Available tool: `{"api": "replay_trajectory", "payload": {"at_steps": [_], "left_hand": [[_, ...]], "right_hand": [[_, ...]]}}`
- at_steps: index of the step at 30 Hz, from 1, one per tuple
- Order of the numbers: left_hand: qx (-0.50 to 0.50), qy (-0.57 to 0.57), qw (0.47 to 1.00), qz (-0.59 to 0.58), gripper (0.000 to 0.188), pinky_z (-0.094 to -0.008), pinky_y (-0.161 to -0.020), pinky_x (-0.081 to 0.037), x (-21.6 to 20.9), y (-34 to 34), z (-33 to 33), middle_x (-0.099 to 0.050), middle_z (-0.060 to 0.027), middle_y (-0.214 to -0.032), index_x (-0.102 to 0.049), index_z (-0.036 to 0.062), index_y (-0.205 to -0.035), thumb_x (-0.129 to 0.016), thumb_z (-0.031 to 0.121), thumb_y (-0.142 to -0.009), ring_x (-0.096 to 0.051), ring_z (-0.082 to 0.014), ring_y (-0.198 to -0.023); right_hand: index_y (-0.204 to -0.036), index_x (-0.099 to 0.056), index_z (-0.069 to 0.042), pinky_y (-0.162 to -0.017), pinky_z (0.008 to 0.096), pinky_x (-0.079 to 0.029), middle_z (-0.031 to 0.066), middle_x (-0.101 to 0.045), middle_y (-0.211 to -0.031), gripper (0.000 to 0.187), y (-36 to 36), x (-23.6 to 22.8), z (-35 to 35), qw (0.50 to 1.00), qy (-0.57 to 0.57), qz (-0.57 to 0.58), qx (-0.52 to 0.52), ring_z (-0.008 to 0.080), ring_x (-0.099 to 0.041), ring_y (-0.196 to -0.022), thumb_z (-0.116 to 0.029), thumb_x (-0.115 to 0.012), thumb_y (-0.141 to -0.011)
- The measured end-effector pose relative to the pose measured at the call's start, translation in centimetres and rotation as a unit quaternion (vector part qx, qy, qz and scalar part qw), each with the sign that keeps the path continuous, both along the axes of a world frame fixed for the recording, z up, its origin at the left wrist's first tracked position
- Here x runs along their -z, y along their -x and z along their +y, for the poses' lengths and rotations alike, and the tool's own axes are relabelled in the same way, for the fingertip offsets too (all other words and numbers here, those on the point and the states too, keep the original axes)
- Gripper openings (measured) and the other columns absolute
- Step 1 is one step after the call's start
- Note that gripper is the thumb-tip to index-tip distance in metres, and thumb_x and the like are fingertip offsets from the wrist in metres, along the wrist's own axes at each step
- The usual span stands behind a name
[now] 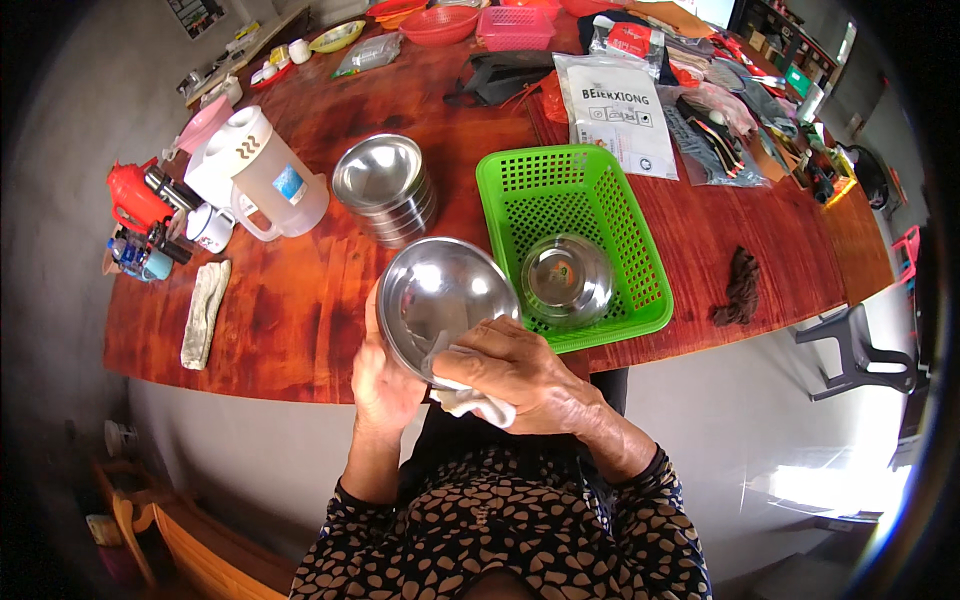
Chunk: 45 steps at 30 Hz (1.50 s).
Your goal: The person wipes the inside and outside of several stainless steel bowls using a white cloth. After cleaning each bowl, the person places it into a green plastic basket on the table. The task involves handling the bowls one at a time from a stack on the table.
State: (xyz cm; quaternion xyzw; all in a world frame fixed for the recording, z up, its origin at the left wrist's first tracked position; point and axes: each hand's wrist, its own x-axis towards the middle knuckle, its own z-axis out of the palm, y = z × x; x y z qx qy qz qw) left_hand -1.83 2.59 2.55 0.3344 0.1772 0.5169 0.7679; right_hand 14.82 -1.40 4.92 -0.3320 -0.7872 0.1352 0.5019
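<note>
A shiny steel bowl (425,290) is tilted toward me just above the table's front edge. My left hand (385,375) grips it from the left, with some fingers hidden behind the bowl. In my right hand (515,375) is a white cloth (475,403), pressed against the bowl's near rim. Behind the bowl rises a stack of steel bowls (385,190). To the right stands a green plastic basket (648,285), and a round steel bowl (566,280) lies inside it.
A lidded plastic jug (280,180) stands on the left, near a rolled pale cloth (205,315). A dark brown cloth (740,288) lies to the right on the wooden table (280,340). Plastic packages (620,115) and red baskets (440,25) sit farther back. A grey chair (860,355) is at the right.
</note>
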Motion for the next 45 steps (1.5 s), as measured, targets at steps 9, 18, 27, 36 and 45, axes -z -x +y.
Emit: {"api": "replay_trajectory", "payload": {"at_steps": [9, 18, 27, 36, 45], "left_hand": [[-0.006, -0.046, 0.998, 0.030, 0.087, -0.0371, -0.088, -0.049, 0.3, -2.9, 4.0, -0.043, -0.0096, -0.124, -0.025, 0.0119, -0.136, -0.076, 0.024, -0.067, -0.050, -0.0240, -0.111], [-0.134, -0.373, 0.786, 0.474, 0.097, -0.0376, -0.093, -0.042, -2.6, -12.9, 13.7, -0.043, -0.0161, -0.120, -0.032, 0.0025, -0.127, -0.086, 0.031, -0.051, -0.050, -0.0269, -0.108], [-0.057, -0.482, 0.574, 0.659, 0.097, -0.0478, -0.082, -0.047, -0.7, -20.7, 14.8, -0.042, -0.0149, -0.119, -0.035, 0.0098, -0.128, -0.081, 0.042, -0.049, -0.048, -0.0372, -0.107], [-0.025, -0.507, 0.489, 0.710, 0.099, -0.0490, -0.077, -0.050, 0.7, -22.2, 15.1, -0.043, -0.0206, -0.120, -0.035, 0.0071, -0.129, -0.080, 0.046, -0.050, -0.051, -0.0418, -0.100], [0.031, -0.484, 0.471, 0.736, 0.101, -0.0505, -0.080, -0.047, 0.4, -22.6, 15.5, -0.041, -0.0189, -0.122, -0.036, 0.0108, -0.132, -0.080, 0.050, -0.050, -0.047, -0.0410, -0.105]], "right_hand": [[-0.102, -0.055, -0.003, -0.071, 0.0339, -0.049, 0.0109, -0.061, -0.096, 0.040, -4.0, 0.4, -0.9, 0.971, 0.033, 0.234, 0.044, 0.0219, -0.060, -0.080, -0.007, -0.074, -0.068], [-0.109, -0.050, 0.003, -0.076, 0.0294, -0.045, 0.0116, -0.059, -0.097, 0.054, -10.8, 5.5, -4.3, 0.841, 0.099, 0.481, 0.227, 0.0173, -0.056, -0.086, -0.029, -0.073, -0.072], [-0.105, -0.054, 0.001, -0.076, 0.0285, -0.047, 0.0099, -0.063, -0.095, 0.046, -11.2, 7.2, -4.9, 0.858, 0.172, 0.406, 0.265, 0.0144, -0.057, -0.083, -0.026, -0.072, -0.073], [-0.104, -0.054, 0.001, -0.077, 0.0282, -0.046, 0.0102, -0.064, -0.095, 0.040, -11.8, 7.0, -4.6, 0.880, 0.180, 0.365, 0.243, 0.0154, -0.058, -0.084, -0.016, -0.070, -0.071], [-0.104, -0.055, 0.000, -0.074, 0.0281, -0.047, 0.0091, -0.064, -0.092, 0.040, -11.6, 6.8, -4.4, 0.880, 0.199, 0.339, 0.265, 0.0158, -0.059, -0.081, -0.014, -0.070, -0.069]]}}
